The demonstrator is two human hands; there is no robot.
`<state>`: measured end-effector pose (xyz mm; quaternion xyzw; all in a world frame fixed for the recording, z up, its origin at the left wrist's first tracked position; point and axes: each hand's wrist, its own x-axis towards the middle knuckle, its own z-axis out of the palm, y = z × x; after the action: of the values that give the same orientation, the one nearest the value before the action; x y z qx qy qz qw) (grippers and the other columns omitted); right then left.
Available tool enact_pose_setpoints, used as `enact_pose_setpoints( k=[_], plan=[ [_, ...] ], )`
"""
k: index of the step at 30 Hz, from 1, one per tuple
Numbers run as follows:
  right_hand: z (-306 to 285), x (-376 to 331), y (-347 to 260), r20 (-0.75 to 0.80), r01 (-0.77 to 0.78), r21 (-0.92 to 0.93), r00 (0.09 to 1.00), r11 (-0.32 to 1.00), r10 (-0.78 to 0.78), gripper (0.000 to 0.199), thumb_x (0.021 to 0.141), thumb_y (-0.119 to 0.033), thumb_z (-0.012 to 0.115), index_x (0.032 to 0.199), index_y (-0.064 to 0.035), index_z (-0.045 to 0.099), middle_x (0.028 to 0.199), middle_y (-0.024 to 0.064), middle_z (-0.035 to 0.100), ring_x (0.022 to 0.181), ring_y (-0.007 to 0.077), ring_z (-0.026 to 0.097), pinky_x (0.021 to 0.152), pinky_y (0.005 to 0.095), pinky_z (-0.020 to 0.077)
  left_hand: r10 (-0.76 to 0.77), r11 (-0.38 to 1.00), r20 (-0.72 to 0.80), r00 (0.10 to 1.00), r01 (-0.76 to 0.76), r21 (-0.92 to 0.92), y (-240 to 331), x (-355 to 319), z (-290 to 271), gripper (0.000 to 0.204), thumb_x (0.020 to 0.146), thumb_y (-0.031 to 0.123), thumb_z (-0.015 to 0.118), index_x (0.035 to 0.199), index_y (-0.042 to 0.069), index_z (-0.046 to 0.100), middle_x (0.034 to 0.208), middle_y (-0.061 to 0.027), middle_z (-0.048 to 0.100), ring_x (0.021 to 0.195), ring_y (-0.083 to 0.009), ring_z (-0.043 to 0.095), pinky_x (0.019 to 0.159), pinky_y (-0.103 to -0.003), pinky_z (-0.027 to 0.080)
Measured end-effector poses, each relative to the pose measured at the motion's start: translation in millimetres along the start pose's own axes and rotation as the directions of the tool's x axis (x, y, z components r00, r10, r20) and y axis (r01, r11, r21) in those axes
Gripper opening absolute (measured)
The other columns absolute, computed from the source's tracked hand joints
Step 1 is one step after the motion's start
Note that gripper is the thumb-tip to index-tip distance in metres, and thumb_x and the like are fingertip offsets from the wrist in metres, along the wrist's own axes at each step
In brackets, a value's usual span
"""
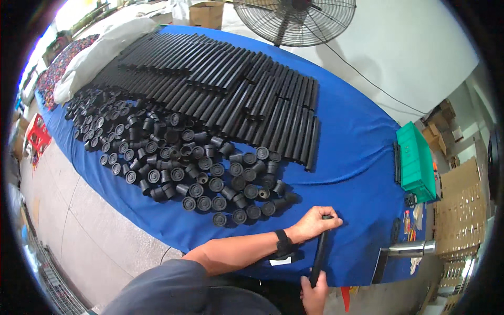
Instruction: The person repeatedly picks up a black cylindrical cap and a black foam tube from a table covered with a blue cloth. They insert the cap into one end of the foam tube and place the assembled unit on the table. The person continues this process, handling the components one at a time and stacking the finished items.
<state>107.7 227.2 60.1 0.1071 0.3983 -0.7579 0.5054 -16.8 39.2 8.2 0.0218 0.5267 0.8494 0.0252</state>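
A black tube (pixel 321 249) slants across the front edge of the blue-covered table, between my two hands. My left hand (pixel 314 223), with a black watch on its wrist, is closed around the tube's far end. The near end is gripped by my right hand (pixel 314 294), close to my body. Whether a cap sits on the far end is hidden by my fingers. To the left of my left hand lies a heap of black rubber caps (pixel 216 184). Beyond them, many black tubes (pixel 231 94) lie side by side in rows.
A blue cloth (pixel 352 157) covers the table. On the right stand a green crate (pixel 415 163) and a metal clamp-like fixture (pixel 404 249), with small tools (pixel 410 223) between them. A large fan (pixel 296 18) is at the back. A white sack (pixel 100 58) lies far left.
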Motion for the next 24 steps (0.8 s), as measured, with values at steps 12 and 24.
enact_pose_setpoints(
  k=[12, 24],
  plan=[
    [-15, -24, 11, -0.131, 0.013, -0.162, 0.991, 0.987, -0.034, 0.024, 0.105, -0.021, 0.053, 0.123, -0.0054, 0.056, 0.071, 0.0009, 0.048, 0.043, 0.0100, 0.042, 0.036, 0.0237, 0.0345, -0.117, 0.960, 0.153, 0.981, 0.151, -0.235, 13, -6, -1, 0.023, 0.094, 0.026, 0.074, 0.082, 0.009, 0.066, 0.066, 0.0054, 0.058, 0.047, -0.0014, 0.040, 0.040, -0.022, 0.025],
    [28, -21, 10, -0.257, 0.035, -0.869, 0.822, 0.494, -0.509, 0.014, 0.103, -0.013, 0.058, 0.115, -0.0060, 0.056, 0.070, 0.0007, 0.053, 0.049, 0.0098, 0.047, 0.043, 0.0244, 0.0378, -0.164, 0.953, 0.254, 0.953, 0.220, -0.210, 20, -7, -8, 0.021, 0.094, 0.025, 0.075, 0.082, 0.009, 0.067, 0.067, 0.0057, 0.058, 0.060, -0.0033, 0.047, 0.054, -0.025, 0.036]
  ],
)
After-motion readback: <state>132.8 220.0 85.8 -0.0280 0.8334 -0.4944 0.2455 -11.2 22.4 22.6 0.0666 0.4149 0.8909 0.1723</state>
